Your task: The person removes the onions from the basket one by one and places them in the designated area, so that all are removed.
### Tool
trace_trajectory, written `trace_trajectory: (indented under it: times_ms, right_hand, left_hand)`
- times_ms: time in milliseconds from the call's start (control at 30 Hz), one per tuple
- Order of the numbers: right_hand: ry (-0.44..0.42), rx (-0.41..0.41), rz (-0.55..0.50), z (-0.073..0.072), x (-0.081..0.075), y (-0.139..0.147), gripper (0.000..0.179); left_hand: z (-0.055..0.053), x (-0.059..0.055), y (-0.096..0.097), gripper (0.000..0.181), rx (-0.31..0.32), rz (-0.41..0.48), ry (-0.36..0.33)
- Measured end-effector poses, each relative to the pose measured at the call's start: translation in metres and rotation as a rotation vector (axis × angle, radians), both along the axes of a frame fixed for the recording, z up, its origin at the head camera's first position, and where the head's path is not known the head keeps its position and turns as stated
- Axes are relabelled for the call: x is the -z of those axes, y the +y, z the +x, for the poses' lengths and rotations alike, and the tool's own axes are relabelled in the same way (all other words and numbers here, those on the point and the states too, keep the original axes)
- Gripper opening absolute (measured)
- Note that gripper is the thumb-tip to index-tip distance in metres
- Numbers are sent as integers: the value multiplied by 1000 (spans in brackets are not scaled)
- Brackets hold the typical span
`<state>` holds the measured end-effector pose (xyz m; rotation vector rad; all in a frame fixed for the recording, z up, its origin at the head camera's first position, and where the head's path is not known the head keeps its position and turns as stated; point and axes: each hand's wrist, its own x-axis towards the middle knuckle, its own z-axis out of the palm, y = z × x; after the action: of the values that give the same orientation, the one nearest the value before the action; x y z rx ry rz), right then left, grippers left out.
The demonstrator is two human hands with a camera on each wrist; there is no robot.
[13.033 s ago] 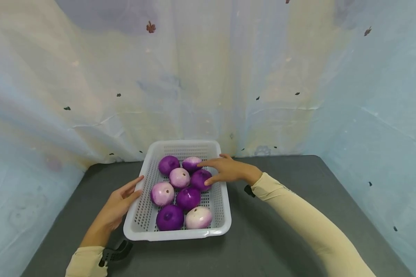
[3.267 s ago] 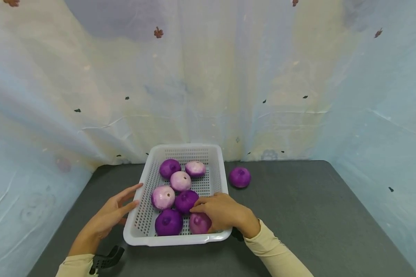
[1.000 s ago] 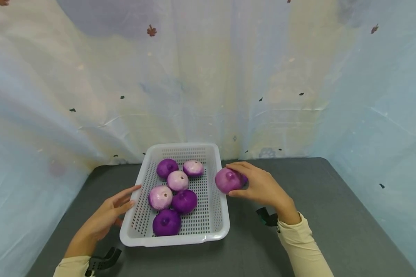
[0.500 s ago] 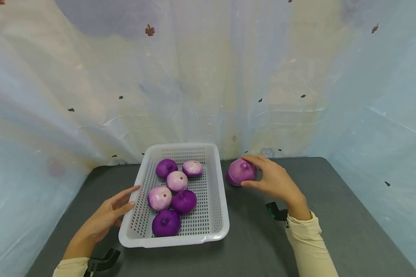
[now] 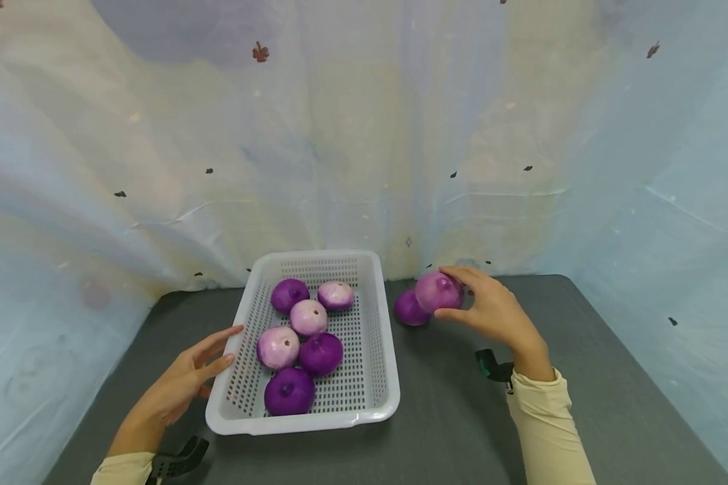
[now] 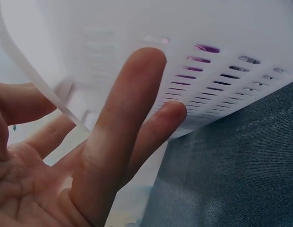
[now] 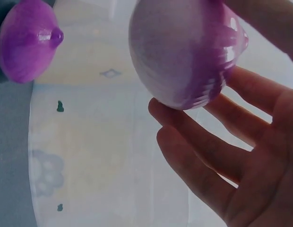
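My right hand (image 5: 491, 313) holds a pinkish-purple onion (image 5: 439, 292) between thumb and fingers, above the table on the right. Up close in the right wrist view, the held onion (image 7: 184, 52) shows a pale side and a pointed tip. Just left of it, a darker purple onion (image 5: 409, 310) sits on the table. A white perforated plastic basket (image 5: 389, 377) contains several purple and pale onions, such as the dark one (image 5: 289, 391) at its front. Along the basket's left rim rest the extended fingers of my left hand (image 5: 178, 380); some lie against its outer wall (image 6: 222, 28).
The dark grey table (image 5: 449, 417) extends to the right of the basket and in front of it. A pale patterned curtain (image 5: 352, 135) hangs behind and along both sides. Black wrist mounts (image 5: 185, 458) sit on both forearms.
The right hand took the pinkish onion from the basket's front right and carried it right, past the dark onion set on the table earlier. The left hand stays at the rim.
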<state>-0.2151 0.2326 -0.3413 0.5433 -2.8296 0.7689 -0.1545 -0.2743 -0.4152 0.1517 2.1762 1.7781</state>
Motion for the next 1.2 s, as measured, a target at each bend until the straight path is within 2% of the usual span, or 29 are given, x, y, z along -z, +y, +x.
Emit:
trace_trajectory:
  times_ms: [633,933,1067,1200]
  right_hand:
    - [-66,46,7,-19,18,24,82]
    - [-114,36,-16,-33,41,36,81]
    - [-132,50,-9,-38,51,40,81]
    - [-122,55,-30,-43,59,42,81]
  left_hand:
    - [1,-3,2,61,-14,-21,1]
    - [1,-1,2,60,-26,-10,-12]
    - [2,-1,1,60,-14,-2,3]
    - [2,-2,1,60,-15,4,7]
